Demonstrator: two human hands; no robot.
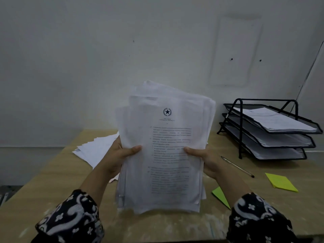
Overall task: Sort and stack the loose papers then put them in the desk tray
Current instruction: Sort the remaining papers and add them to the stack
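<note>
The left hand (119,155) and right hand (203,158) are gripping the uneven paper stack (166,149) upright on the desk (52,181). The person is probably squaring its edges; next it needs moving to the desk tray (273,120).

Black sleeves (70,216), seemingly white floral print.

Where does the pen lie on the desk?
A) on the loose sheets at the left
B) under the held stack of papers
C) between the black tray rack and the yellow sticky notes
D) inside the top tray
C: the pen lies bare on the desk, in front of the tray rack and behind the yellow sticky notes.
</note>
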